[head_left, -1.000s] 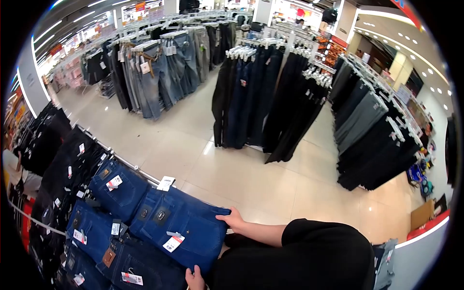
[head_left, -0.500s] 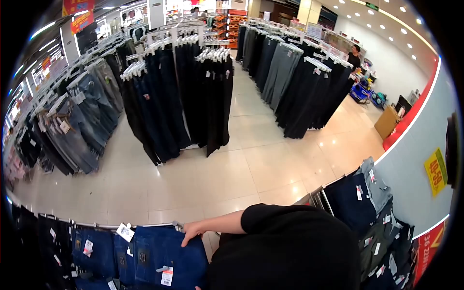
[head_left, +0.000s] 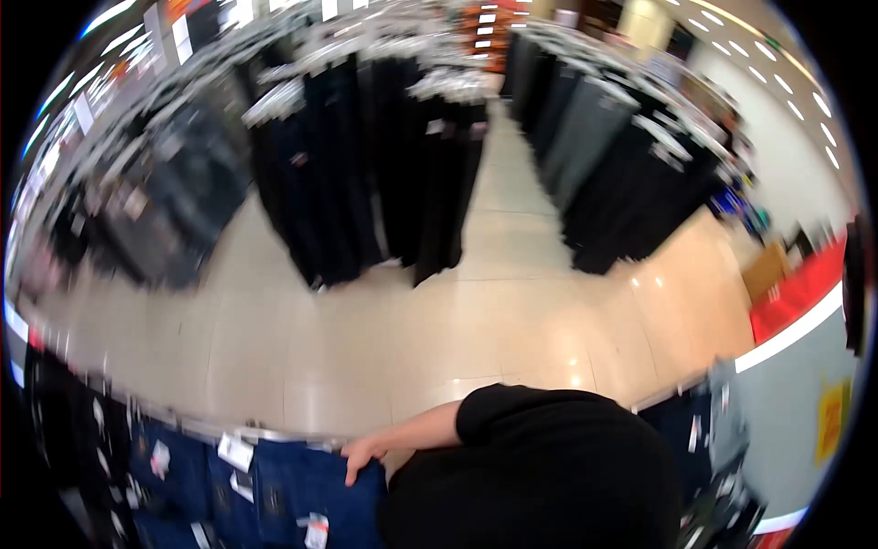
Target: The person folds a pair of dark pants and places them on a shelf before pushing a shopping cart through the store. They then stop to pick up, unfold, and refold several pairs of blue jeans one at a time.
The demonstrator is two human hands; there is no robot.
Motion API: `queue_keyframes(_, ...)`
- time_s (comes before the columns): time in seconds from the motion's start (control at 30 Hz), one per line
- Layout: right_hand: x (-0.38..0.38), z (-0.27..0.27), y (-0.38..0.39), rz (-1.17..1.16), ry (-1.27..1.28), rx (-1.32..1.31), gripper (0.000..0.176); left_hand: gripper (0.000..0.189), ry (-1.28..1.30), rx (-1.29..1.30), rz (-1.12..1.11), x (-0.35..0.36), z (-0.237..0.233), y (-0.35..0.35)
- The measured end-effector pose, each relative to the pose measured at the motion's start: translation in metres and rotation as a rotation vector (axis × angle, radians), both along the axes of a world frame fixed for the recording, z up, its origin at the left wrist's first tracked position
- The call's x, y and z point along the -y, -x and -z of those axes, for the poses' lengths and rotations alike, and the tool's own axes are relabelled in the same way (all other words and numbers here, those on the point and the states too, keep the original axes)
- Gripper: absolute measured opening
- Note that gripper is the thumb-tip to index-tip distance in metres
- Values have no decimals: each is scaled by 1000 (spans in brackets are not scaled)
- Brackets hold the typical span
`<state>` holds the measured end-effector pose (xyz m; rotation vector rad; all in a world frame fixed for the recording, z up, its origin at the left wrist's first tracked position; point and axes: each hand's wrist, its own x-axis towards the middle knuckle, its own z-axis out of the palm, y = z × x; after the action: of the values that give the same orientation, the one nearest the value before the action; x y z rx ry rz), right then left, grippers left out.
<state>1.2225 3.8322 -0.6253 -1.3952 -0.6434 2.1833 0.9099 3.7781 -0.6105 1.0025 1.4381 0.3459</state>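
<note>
My right hand [head_left: 363,454] reaches left from a black sleeve [head_left: 498,412]. It grips the upper right corner of a folded pair of dark blue jeans [head_left: 338,485], one digit lying down over the denim and the others mostly hidden. A white and red price tag [head_left: 315,531] hangs on these jeans, and a dark patch shows on their left part. More blue jeans [head_left: 174,467] sit directly to the left, with a blank-looking white tag [head_left: 235,451] at their top edge. My left hand is out of sight.
Behind the metal rail [head_left: 192,426] spreads a tiled floor [head_left: 439,339]. Racks of black and navy trousers [head_left: 320,174], grey trousers [head_left: 594,137] and faded jeans [head_left: 197,174] stand beyond. Tagged garments [head_left: 681,439] hang at lower right, beside a grey wall. The picture is motion-blurred.
The view has swung, so the racks shift right and upward and blur. My right hand stays on the jeans' corner. A fingertip at the bottom edge has gone out of view.
</note>
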Motion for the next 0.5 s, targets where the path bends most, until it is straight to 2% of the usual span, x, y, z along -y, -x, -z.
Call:
queue_keyframes(0.03,1,35,0,-36,17,-83,54,54,43,66,-73,7,-3,9)
queue_keyframes(0.07,13,23,-16,-48,-19,-130,56,55,83,169,-136,9,1,21)
queue_keyframes(0.1,21,23,-20,-42,17,-155,54,56,115,276,-217,19,-29,4)
queue_keyframes(0.13,32,25,-27,-58,123,-185,54,68,287,336,-269,14,-62,-1)
queue_keyframes(0.17,33,22,-34,-155,115,-26,57,66,352,485,-435,14,-88,-22)
queue_keyframes(0.2,43,35,-36,-120,69,-90,60,63,434,450,-491,28,-48,-2)
queue_keyframes(0.23,58,56,-38,-66,28,27,63,60,539,447,-487,37,-36,6)
queue_keyframes(0.27,52,27,-43,-99,116,-58,62,57,485,382,-601,46,-42,-6)
queue_keyframes(0.33,67,24,-55,-152,164,-53,59,49,513,287,-707,61,-68,-28)
queue_keyframes(0.4,61,5,-60,-154,203,-102,53,50,529,377,-714,72,-72,-29)
queue_keyframes(0.5,47,-16,-60,-209,128,-64,47,59,445,441,-709,67,-94,-34)
